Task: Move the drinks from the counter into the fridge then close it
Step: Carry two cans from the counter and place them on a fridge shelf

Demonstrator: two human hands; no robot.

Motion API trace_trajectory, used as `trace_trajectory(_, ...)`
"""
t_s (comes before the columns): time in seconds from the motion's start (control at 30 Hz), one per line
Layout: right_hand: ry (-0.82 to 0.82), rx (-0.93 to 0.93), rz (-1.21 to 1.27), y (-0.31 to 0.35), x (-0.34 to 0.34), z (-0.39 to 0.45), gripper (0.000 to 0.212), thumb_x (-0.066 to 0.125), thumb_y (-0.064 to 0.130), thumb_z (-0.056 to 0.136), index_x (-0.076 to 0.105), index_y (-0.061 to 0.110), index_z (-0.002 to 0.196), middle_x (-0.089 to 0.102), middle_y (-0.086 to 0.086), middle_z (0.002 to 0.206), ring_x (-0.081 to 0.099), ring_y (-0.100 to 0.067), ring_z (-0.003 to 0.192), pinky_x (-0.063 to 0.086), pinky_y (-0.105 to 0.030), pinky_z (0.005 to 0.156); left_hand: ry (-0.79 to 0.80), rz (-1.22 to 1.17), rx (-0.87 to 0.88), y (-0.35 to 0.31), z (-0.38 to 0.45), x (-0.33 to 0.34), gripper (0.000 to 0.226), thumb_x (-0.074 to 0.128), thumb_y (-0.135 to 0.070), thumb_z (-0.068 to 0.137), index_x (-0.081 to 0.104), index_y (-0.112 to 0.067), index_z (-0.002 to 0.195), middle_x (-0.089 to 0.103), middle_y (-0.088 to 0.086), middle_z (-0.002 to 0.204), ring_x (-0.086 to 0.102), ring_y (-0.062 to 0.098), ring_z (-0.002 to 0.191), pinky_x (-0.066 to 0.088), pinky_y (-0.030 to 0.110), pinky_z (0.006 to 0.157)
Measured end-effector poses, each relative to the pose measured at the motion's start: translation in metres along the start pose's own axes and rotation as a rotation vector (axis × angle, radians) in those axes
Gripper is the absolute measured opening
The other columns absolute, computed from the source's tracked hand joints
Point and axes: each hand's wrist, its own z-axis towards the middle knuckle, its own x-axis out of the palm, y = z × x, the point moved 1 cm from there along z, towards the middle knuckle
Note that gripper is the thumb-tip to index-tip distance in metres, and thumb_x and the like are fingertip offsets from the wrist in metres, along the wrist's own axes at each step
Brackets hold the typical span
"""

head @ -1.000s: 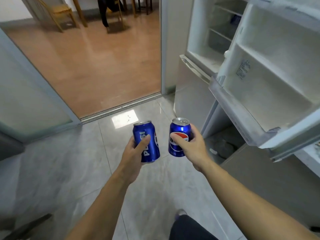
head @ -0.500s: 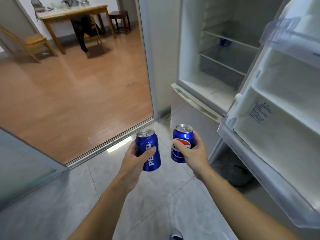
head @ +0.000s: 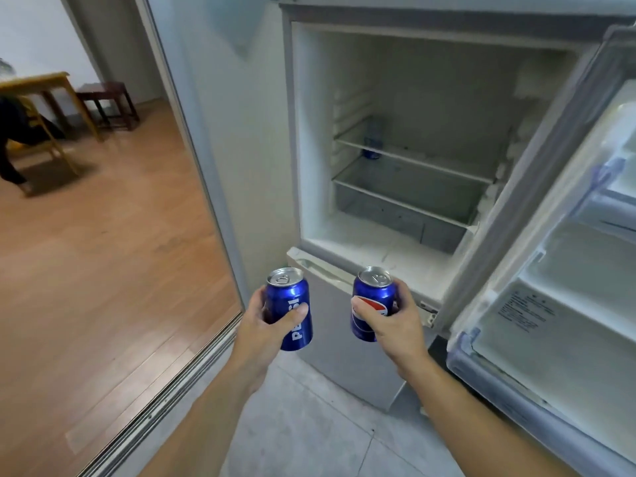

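My left hand grips a blue Pepsi can, held upright in front of the fridge's lower section. My right hand grips a second blue Pepsi can, also upright, just below the open compartment's front sill. The fridge stands open, with bare glass shelves inside. A blue drink stands at the back of the upper shelf, on the left. The fridge door is swung out to my right, its white door bins bare.
A sliding glass door frame runs along the left of the fridge, with its floor track below. Beyond it lie a wooden floor, a wooden table, a dark stool and a seated person's legs. Grey tiles are underfoot.
The view has lifted and turned right toward the fridge interior. Both hands with their cans have come closer to the open compartment and moved a little apart.
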Motion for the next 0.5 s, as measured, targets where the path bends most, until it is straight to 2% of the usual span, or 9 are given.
trace_trajectory(0.07,-0.062,-0.012,-0.022,0.006,0.014,0.016,0.064,0.09,0.029,0.067,0.056,0.038,0.121,0.066,0.012,0.112,0.066,0.002,0.091,0.052,-0.009,0.064,0.054,0.017,0.016,-0.012,0.032,-0.007,0.066,0.09,-0.027,0.064,0.058,-0.033,0.121,0.074,-0.01,0.108,0.07,0.007,0.098,0.051,0.027,0.079)
trace_trajectory(0.13,-0.103,-0.019,-0.063,0.01,0.025,0.035,0.066,0.089,0.033,0.067,0.055,0.038,0.123,0.066,0.014,0.114,0.065,0.0,0.096,0.053,-0.013,0.072,0.098,0.031,0.028,-0.021,0.064,-0.009,0.062,0.086,-0.024,0.07,0.057,-0.032,0.123,0.073,-0.012,0.108,0.069,0.005,0.098,0.052,0.022,0.076)
trace_trajectory(0.2,-0.156,-0.019,-0.098,0.011,0.033,0.058,0.071,0.088,0.039,0.066,0.054,0.036,0.128,0.064,0.015,0.118,0.063,-0.006,0.103,0.053,-0.022,0.085,0.128,0.034,0.032,-0.027,0.097,-0.008,0.057,0.085,-0.019,0.073,0.057,-0.033,0.121,0.073,-0.015,0.105,0.069,0.001,0.094,0.054,0.017,0.068)
trace_trajectory(0.27,-0.226,-0.019,-0.134,0.009,0.039,0.085,0.075,0.087,0.045,0.065,0.054,0.034,0.131,0.062,0.015,0.12,0.061,-0.009,0.106,0.054,-0.03,0.09,0.156,0.05,0.035,-0.031,0.13,-0.003,0.055,0.086,-0.021,0.071,0.059,-0.036,0.116,0.073,-0.018,0.103,0.069,0.0,0.093,0.055,0.015,0.066)
trace_trajectory(0.33,-0.292,-0.027,-0.146,0.01,0.042,0.111,0.071,0.085,0.05,0.062,0.056,0.036,0.126,0.064,0.017,0.115,0.062,-0.008,0.103,0.055,-0.028,0.087,0.167,0.074,0.032,-0.034,0.157,0.005,0.058,0.089,-0.031,0.064,0.06,-0.039,0.113,0.073,-0.017,0.105,0.069,0.002,0.096,0.056,0.022,0.075)
trace_trajectory(0.4,-0.349,-0.024,-0.14,0.009,0.046,0.153,0.067,0.086,0.051,0.061,0.057,0.038,0.121,0.065,0.017,0.111,0.063,-0.005,0.098,0.052,-0.021,0.078,0.178,0.094,0.042,-0.037,0.193,0.016,0.068,0.089,-0.043,0.053,0.061,-0.037,0.115,0.073,-0.014,0.107,0.069,0.006,0.099,0.057,0.03,0.084)
trace_trajectory(0.5,-0.383,-0.016,-0.114,0.008,0.051,0.223,0.065,0.087,0.049,0.062,0.06,0.033,0.119,0.066,0.015,0.108,0.064,-0.007,0.096,0.048,-0.019,0.073,0.204,0.149,0.058,-0.039,0.245,0.035,0.079,0.088,-0.046,0.049,0.061,-0.033,0.121,0.073,-0.012,0.108,0.069,0.007,0.099,0.057,0.031,0.085)
